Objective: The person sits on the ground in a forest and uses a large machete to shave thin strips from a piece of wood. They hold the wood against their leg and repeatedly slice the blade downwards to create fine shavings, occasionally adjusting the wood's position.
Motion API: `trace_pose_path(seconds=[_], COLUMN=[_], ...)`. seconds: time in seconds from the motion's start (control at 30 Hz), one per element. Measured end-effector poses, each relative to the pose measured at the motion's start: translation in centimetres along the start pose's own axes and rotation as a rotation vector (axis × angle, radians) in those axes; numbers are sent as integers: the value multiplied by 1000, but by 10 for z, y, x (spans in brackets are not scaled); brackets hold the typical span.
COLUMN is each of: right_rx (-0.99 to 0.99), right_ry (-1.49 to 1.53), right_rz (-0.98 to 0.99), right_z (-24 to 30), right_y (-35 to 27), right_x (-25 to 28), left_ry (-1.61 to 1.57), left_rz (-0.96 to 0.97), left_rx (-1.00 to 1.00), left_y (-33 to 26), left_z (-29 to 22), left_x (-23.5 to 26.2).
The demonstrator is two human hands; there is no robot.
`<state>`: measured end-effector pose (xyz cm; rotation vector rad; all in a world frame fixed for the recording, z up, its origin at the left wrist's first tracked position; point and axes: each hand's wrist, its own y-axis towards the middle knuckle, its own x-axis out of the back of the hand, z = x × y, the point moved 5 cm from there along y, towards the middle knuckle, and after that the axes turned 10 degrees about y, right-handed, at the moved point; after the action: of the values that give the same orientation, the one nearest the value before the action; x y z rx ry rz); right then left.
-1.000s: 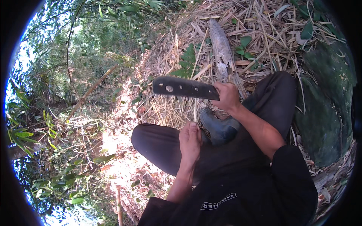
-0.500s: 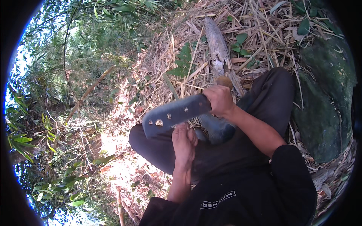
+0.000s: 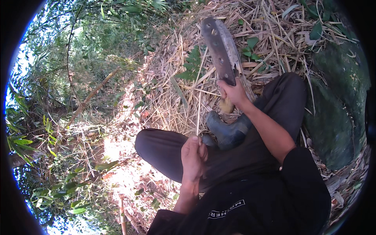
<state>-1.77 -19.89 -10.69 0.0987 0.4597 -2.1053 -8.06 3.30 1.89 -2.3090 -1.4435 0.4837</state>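
Note:
My right hand [image 3: 234, 94] grips the wooden handle of a broad dark machete [image 3: 217, 49], whose blade points up and away over a pale bamboo stem [image 3: 235, 58] lying on the straw. My left hand [image 3: 193, 156] rests on my left knee in dark trousers [image 3: 164, 147], fingers loosely curled and holding nothing. A dark rubber boot [image 3: 227, 131] sits between my knees, just below the right hand.
Dry straw and split bamboo litter [image 3: 176, 90] cover the sloping ground ahead. A mossy green rock [image 3: 337, 109] stands to the right of my right leg. Green bushes and thin trunks [image 3: 78, 78] fill the left side.
The machete has swung from lying across in front of me, blade pointing left, up to pointing away over the bamboo stem. My left hand dropped slightly onto the knee.

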Motion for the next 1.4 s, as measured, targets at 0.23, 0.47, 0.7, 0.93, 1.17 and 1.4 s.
trace_pose_path(seconds=[0.23,0.47,0.7,0.93,1.17,1.4], right_rx=[-56,-76,-13,169,287,456], right_ry=[643,628,608,566,368,141], right_rz=[363,339,155,-134,-212,16], right_z=[13,16,5,3,10,21], right_y=[-36,-37,-30,-38,-60,-79], right_x=[-10,-2,4,9,6,-15], left_ry=[-19,-142,-591,-646,-253,-122], left_rz=[148,305,321,-72,-1,-130], left_rx=[224,344,168,21,-3,-228], left_y=[14,18,28,61,81,91], left_z=[10,18,11,56,27,0], left_x=[-10,-8,-1,-3,-51,-37])
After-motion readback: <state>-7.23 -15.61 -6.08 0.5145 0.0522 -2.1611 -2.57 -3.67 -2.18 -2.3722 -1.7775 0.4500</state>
